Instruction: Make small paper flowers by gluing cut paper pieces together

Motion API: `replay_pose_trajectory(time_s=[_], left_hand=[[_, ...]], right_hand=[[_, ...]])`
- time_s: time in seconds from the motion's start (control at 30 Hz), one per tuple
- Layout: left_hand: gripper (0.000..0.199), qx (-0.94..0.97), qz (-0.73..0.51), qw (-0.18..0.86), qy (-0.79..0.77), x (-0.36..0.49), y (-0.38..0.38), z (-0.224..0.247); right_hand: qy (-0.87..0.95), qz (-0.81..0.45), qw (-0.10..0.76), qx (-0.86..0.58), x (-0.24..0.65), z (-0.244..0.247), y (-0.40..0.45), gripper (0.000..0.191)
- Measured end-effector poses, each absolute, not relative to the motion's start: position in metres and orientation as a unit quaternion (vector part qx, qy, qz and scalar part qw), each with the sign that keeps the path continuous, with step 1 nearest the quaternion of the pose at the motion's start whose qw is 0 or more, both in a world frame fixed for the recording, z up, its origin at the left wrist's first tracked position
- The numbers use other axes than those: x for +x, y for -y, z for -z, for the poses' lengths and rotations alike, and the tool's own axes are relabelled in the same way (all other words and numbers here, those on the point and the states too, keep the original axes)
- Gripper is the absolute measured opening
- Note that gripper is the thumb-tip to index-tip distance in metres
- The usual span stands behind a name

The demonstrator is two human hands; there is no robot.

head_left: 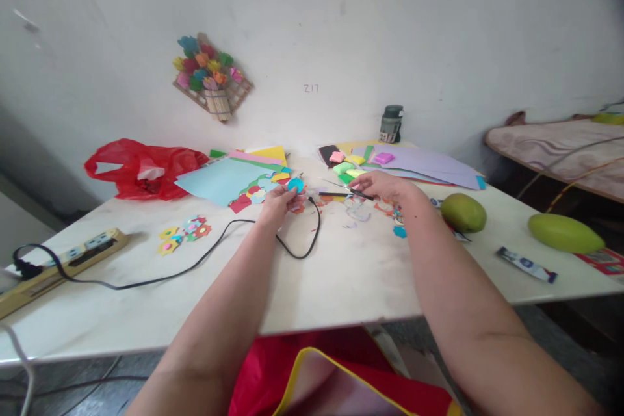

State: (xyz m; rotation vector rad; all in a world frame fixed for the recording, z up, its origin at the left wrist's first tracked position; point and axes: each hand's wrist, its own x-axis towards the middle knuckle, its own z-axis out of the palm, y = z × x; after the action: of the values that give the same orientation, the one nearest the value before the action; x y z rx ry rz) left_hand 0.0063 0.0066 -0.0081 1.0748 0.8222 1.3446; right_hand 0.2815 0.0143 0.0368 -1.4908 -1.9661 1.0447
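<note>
Near the middle of the table, my left hand (277, 203) pinches a small blue paper piece (295, 185) between thumb and fingers. To its right, my right hand (383, 186) is closed on the dark handle of a thin pointed metal tool (361, 194); whether it is a pair of scissors cannot be made out. The tool's slim tip points left, toward the blue piece. A dark, narrow bar (334, 194) lies just below that tip. Paper scraps (358, 209) are scattered under and between the hands.
Finished-looking paper flowers (185, 234) lie at left, near a power strip (82, 260) with a black cable (195, 266) crossing the table. A red bag (146, 169), coloured sheets (209, 181), clay blocks (384, 158), a bottle (391, 123), mangoes (463, 212) and a tube (526, 264) surround the work.
</note>
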Motion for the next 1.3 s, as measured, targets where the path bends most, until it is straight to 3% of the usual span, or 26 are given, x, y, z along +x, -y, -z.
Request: replay_pose_trajectory(time_s=[0.13, 0.27, 0.47, 0.77, 1.3], left_hand=[[0.018, 0.459, -0.567, 0.582, -0.359, 0.007, -0.006, 0.007], [0.022, 0.468, -0.557, 0.587, -0.355, 0.007, -0.004, 0.006], [0.014, 0.444, -0.573, 0.582, -0.369, 0.008, -0.001, 0.003], [0.016, 0.414, -0.590, 0.598, -0.350, 0.011, 0.002, 0.001], [0.023, 0.381, -0.626, 0.591, -0.336, 0.016, -0.001, 0.006]], right_hand=[[0.671, -0.452, 0.308, -0.500, 0.266, -0.036, -0.010, 0.031], [0.682, -0.461, 0.314, -0.472, 0.246, -0.033, -0.005, 0.018], [0.702, -0.504, 0.254, -0.433, 0.231, -0.027, -0.006, 0.024], [0.746, -0.469, 0.213, -0.422, 0.212, -0.028, 0.003, 0.026], [0.732, -0.502, 0.263, -0.378, 0.197, -0.016, 0.000, 0.024]])
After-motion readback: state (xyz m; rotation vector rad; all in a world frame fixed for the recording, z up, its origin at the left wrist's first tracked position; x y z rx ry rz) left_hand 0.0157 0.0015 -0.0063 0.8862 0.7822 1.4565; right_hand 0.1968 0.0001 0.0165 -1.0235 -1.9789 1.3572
